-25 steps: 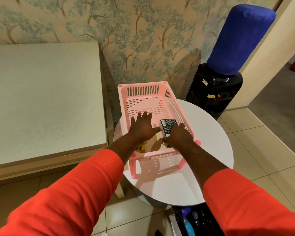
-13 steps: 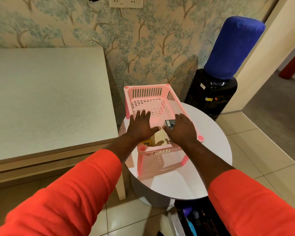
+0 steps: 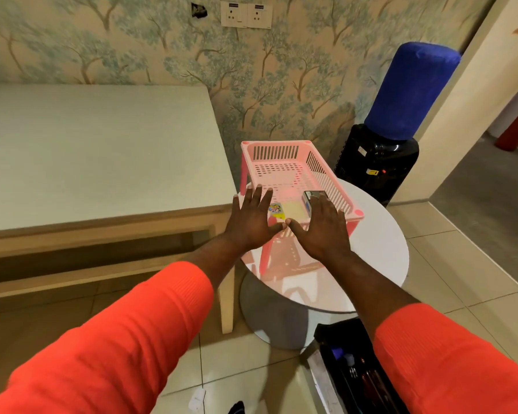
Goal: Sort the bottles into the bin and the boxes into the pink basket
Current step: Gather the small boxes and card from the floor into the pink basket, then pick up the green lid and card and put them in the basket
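Observation:
The pink basket (image 3: 277, 152) stands on legs on the round white table (image 3: 380, 243). Inside its near end lie a pale yellow box (image 3: 292, 209), a box with colourful print (image 3: 275, 210) and a dark box (image 3: 314, 195) by the right wall. My left hand (image 3: 251, 221) and my right hand (image 3: 320, 227) hover over the basket's near rim, palms down, fingers spread, thumbs almost touching, holding nothing. The black bin (image 3: 350, 348) sits on the floor at the lower right with bottles (image 3: 346, 358) inside, partly hidden by my right sleeve.
A large pale table (image 3: 96, 150) fills the left side. A black water dispenser (image 3: 377, 168) with a blue-covered bottle stands behind the round table by the wall. Tiled floor lies below and to the right.
Both hands have drawn back from inside the basket to its near rim and spread open. My right hand has let go of the dark box, which now lies in the basket.

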Motion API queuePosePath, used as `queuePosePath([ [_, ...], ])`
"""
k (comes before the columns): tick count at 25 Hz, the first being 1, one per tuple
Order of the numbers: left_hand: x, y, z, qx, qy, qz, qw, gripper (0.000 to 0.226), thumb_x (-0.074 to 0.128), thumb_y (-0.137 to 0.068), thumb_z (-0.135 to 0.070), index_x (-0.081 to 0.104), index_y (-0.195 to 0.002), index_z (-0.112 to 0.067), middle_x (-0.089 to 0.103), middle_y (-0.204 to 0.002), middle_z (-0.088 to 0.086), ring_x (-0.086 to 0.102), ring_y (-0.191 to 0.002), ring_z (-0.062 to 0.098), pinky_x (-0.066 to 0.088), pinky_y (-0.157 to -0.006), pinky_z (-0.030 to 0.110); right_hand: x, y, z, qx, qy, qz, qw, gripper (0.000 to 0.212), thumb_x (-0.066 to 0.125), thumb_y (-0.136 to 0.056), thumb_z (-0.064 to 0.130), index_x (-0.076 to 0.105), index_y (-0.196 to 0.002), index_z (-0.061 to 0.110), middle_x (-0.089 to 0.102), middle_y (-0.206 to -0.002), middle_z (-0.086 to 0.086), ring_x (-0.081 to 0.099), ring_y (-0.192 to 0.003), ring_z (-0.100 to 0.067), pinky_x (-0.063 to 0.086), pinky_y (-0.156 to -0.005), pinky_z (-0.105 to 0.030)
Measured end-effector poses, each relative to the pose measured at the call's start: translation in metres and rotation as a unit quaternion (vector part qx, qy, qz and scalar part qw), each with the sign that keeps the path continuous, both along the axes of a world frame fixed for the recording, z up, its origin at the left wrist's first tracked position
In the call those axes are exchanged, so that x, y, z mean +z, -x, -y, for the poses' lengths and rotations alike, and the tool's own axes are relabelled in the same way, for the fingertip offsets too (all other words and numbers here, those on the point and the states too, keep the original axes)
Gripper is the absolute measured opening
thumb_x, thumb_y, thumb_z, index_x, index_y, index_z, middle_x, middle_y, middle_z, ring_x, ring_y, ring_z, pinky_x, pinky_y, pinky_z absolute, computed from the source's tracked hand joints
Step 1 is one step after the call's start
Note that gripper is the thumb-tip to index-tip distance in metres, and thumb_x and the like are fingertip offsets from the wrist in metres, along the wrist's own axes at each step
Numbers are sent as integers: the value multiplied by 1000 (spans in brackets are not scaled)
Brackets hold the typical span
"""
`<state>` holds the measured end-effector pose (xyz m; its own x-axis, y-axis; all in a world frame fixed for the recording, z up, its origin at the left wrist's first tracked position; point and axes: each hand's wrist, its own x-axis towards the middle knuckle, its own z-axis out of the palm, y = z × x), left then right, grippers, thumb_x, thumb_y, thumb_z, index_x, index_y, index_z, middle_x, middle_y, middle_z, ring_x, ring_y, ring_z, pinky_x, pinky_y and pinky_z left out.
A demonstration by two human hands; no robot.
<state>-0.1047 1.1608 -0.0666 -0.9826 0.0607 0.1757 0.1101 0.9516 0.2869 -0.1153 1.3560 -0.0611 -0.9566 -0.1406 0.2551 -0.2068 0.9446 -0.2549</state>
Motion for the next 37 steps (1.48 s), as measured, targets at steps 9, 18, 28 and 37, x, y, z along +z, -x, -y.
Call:
queuePosePath([
  [9,-27,-199,25,100,8,56,993,103,43,-85,-80,2,-162,-26,0,-170,6,-7,-156,25,-3,-123,56,-39,-167,17,103,-22,47,993,98,29,-87,82,17,-160,18,19,-168,-10,16,-155,-29,12,-124,-56],
  [18,-45,-387,74,155,-6,129,979,98,47,-89,-73,-3,-161,-28,-6,-170,4,-10,-156,24,0,-124,57,-83,-319,50,157,-38,101,982,102,21,-86,87,8,-162,19,8,-171,-6,6,-157,-25,7,-126,-54],
  [28,-117,-522,199,237,-30,175,955,100,41,-88,-77,0,-162,-25,-2,-170,7,-4,-157,26,3,-123,57,-146,-417,172,240,-62,172,953,100,24,-87,83,11,-162,18,7,-171,-7,7,-157,-27,3,-124,-54],
  [37,-193,-588,352,231,-50,282,930,98,43,-90,-74,3,-162,-23,1,-170,9,-3,-157,26,5,-123,57,-208,-471,311,214,-71,240,944,98,25,-88,82,14,-161,18,9,-171,-8,11,-156,-27,10,-124,-56],
])
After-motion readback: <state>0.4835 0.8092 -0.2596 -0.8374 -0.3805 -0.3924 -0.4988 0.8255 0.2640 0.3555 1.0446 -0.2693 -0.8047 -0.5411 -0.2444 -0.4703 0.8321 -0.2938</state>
